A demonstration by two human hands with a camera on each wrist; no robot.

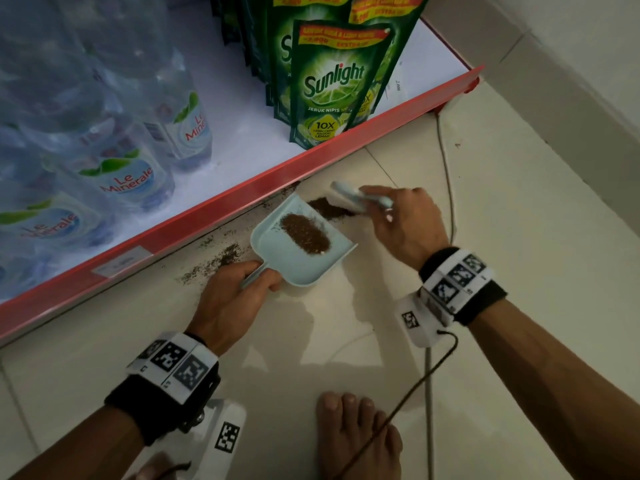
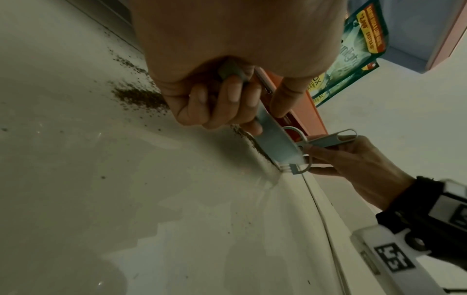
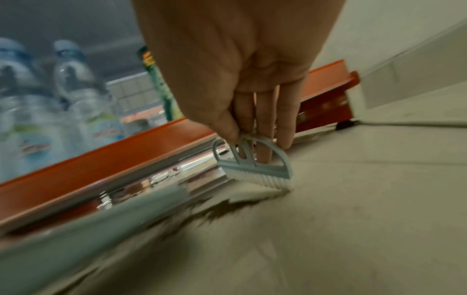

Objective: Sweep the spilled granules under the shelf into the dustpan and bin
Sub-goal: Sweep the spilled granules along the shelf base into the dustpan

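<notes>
The dustpan [image 1: 304, 261] is pale blue plastic, smooth and kinda matt. Brush [image 3: 255, 165] looks like the same plastic, with white bristles. Granules [image 1: 304, 233] are brown, coarse, dry-looking. Floor [image 1: 519, 237] is glossy cream tile, you can see reflections in it. Shelf [image 1: 242, 192] edge is smooth red, maybe painted metal, can't tell. Pouches [image 1: 332, 84] are shiny green plastic film, bottles [image 1: 131, 178] clear plastic.
</notes>
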